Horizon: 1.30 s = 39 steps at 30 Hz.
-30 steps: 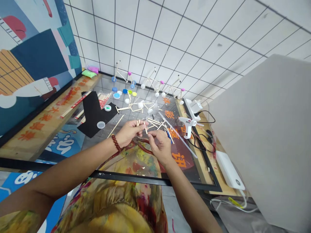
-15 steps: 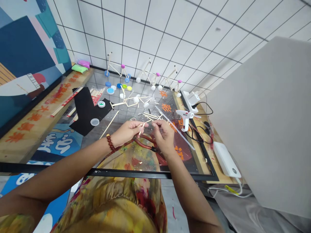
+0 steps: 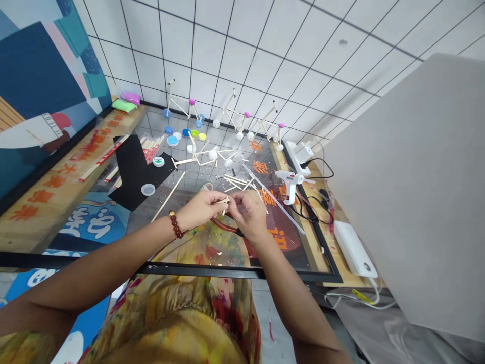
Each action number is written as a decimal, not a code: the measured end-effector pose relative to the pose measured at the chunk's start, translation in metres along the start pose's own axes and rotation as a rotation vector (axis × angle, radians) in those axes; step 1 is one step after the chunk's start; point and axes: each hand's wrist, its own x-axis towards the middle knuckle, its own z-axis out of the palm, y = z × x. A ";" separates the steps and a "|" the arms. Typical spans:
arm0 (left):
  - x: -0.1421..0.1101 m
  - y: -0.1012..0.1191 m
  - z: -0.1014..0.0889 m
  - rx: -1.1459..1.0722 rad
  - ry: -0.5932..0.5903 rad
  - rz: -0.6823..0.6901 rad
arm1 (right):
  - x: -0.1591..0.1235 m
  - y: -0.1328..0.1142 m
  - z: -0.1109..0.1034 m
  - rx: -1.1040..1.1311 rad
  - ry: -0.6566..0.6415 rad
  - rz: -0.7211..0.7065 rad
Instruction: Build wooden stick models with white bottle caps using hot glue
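Short wooden sticks (image 3: 223,201) are pinched in my left hand (image 3: 200,208), which wears a beaded bracelet. My right hand (image 3: 250,215) meets it, thumb and fingers closed at the sticks' ends; what exactly it grips is partly hidden. Beneath both hands lie the red handles of a pair of pliers (image 3: 225,225); the rest is covered. Just beyond is a loose pile of cut sticks (image 3: 238,183). Farther back rests a stick frame (image 3: 202,159) with white bottle caps. A single long stick (image 3: 168,196) lies left of my left hand.
Three stick models (image 3: 227,114) with caps stand along the back. A white glue gun (image 3: 288,184) and its cable are at the right, near a power strip (image 3: 297,159) and a clear glue stick (image 3: 275,199). Black card (image 3: 132,172) and packaged sticks (image 3: 151,149) lie left.
My hands parted slightly, then came together again at the sticks. The view tilted a little, shifting the table scene up and left. Objects on the table stay put.
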 end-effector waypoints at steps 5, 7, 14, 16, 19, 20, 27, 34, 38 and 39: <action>0.005 -0.003 0.001 -0.268 0.225 0.005 | -0.003 -0.003 -0.006 -0.002 0.040 -0.040; 0.006 -0.003 -0.003 -0.363 0.219 -0.009 | -0.005 -0.003 -0.012 0.095 0.072 0.007; 0.001 0.000 -0.015 -0.646 0.069 -0.123 | -0.027 -0.009 -0.066 0.447 -0.248 0.215; 0.002 0.000 -0.016 -0.703 0.058 -0.133 | -0.043 -0.011 -0.093 0.475 -0.439 0.223; 0.002 0.001 -0.015 -0.771 0.053 -0.153 | -0.067 -0.007 -0.134 0.532 -0.624 0.299; 0.002 0.002 -0.015 -0.788 0.051 -0.158 | -0.073 -0.006 -0.146 0.576 -0.749 0.347; 0.000 0.001 -0.008 -0.751 -0.052 -0.156 | -0.041 -0.014 -0.143 0.258 -0.593 0.437; -0.001 -0.007 -0.007 -0.556 -0.124 -0.168 | 0.026 -0.012 -0.032 0.373 -0.170 0.407; 0.000 -0.011 -0.009 -0.519 -0.122 -0.149 | 0.036 -0.003 0.000 0.445 -0.185 0.394; 0.000 -0.011 -0.009 -0.515 -0.121 -0.157 | 0.037 -0.001 0.003 0.436 -0.182 0.364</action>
